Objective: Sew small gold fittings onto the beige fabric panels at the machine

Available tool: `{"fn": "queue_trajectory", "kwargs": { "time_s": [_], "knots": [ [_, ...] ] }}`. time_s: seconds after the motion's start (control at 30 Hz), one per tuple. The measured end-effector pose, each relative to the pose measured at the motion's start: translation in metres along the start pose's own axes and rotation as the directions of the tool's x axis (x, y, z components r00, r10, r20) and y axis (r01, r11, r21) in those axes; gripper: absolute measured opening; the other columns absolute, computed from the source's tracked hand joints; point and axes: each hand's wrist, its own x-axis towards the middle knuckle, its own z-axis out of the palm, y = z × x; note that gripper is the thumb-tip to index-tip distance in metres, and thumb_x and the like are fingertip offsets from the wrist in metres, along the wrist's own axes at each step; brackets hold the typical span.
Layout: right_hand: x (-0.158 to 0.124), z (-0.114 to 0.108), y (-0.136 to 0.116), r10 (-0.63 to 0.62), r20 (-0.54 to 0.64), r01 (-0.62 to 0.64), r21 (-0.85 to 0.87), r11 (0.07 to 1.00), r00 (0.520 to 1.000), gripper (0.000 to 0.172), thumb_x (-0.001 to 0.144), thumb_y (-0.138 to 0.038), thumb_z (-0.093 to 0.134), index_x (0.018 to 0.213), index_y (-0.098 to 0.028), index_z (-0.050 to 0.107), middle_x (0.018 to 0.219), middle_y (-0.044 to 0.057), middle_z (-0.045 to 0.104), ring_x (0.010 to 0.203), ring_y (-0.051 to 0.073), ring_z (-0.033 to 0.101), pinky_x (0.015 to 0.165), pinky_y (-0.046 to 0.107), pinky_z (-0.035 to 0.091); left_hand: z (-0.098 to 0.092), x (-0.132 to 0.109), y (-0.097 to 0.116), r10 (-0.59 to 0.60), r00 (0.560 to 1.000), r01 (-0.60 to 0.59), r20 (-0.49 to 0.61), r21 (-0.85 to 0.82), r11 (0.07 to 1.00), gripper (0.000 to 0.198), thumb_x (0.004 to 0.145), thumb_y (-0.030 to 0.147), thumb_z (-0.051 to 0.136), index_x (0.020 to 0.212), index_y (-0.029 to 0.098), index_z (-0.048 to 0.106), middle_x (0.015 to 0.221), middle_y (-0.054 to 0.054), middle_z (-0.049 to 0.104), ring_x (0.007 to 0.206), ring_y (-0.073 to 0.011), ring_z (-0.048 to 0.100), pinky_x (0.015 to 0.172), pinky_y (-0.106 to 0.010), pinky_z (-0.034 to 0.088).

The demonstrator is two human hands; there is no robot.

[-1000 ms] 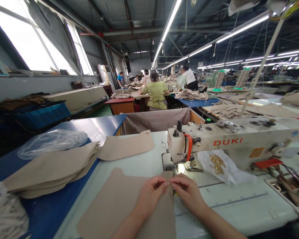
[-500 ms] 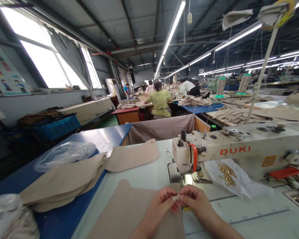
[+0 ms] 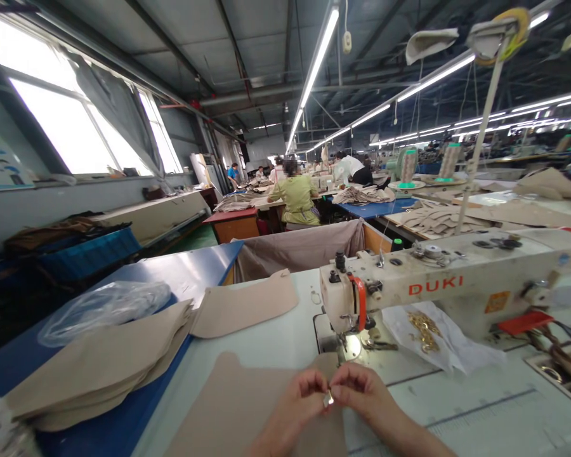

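Observation:
My left hand (image 3: pixel 299 407) and my right hand (image 3: pixel 365 395) meet just in front of the sewing machine (image 3: pixel 394 279), fingertips pinched together. Between them is a small shiny metal piece (image 3: pixel 328 398), held by both; its exact kind is too small to make out. Beneath the hands a beige fabric panel (image 3: pixel 223 403) lies flat on the pale tabletop, its narrow upper part reaching toward the lit needle area. To the right, a white sheet (image 3: pixel 452 355) bears a heap of gold metal pieces (image 3: pixel 424 331).
A stack of beige panels (image 3: pixel 99 355) lies on the blue table (image 3: pixel 166 358) at left, near a clear plastic bag (image 3: pixel 107 308). Another panel (image 3: pixel 247 303) rests behind. A thread stand pole (image 3: pixel 480 127) rises at right. Farther off, a person (image 3: pixel 295 197) sits, back turned.
My view has turned slightly to the right. Both hands still pinch the small metal piece, which is now tilted and shows a brighter, broader face.

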Motion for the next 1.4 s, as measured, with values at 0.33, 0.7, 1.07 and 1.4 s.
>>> {"fn": "queue_trajectory", "kwargs": {
  "time_s": [0.33, 0.7, 1.07, 1.4],
  "knots": [
    [-0.001, -0.001, 0.014, -0.043, -0.022, 0.039, -0.147, 0.988, 0.999, 0.034, 0.063, -0.037, 0.076, 0.072, -0.019, 0.048, 0.063, -0.005, 0.047, 0.059, 0.01, 0.04, 0.055, 0.021, 0.03, -0.002, 0.0, -0.016, 0.173, 0.98, -0.144, -0.095, 0.256, 0.956, 0.013, 0.063, 0.025, 0.058, 0.062, 0.019, 0.046, 0.061, 0.003, 0.044, 0.063, -0.0139, 0.041, 0.059, -0.025, 0.033],
    [-0.003, 0.0, 0.009, -0.184, -0.045, 0.141, -0.47, 0.871, 0.982, 0.008, 0.069, -0.018, 0.064, 0.072, -0.017, 0.057, 0.076, 0.002, 0.057, 0.069, 0.015, 0.053, 0.061, 0.023, 0.039, -0.003, 0.002, -0.013, 0.191, 0.965, -0.146, -0.179, 0.239, 0.96, 0.007, 0.059, 0.02, 0.055, 0.059, 0.019, 0.048, 0.06, 0.002, 0.049, 0.062, -0.0146, 0.046, 0.061, -0.025, 0.038],
    [-0.006, 0.004, 0.002, -0.365, -0.017, 0.263, -0.662, 0.701, 0.931, 0.013, 0.075, -0.008, 0.051, 0.067, -0.018, 0.053, 0.079, 0.004, 0.061, 0.075, 0.015, 0.058, 0.067, 0.022, 0.043, -0.006, 0.007, -0.018, 0.2, 0.947, -0.134, -0.251, 0.259, 0.956, 0.005, 0.058, 0.018, 0.054, 0.057, 0.019, 0.049, 0.06, 0.002, 0.054, 0.062, -0.0152, 0.051, 0.061, -0.025, 0.041],
    [-0.006, 0.005, 0.002, -0.405, -0.005, 0.289, -0.691, 0.662, 0.914, 0.014, 0.071, -0.006, 0.052, 0.068, -0.019, 0.054, 0.078, 0.003, 0.059, 0.075, 0.015, 0.058, 0.069, 0.023, 0.043, -0.003, 0.004, -0.015, 0.212, 0.937, -0.131, -0.279, 0.283, 0.95, 0.006, 0.06, 0.017, 0.056, 0.058, 0.019, 0.05, 0.06, 0.003, 0.054, 0.061, -0.0148, 0.052, 0.059, -0.024, 0.041]
  ]
}}
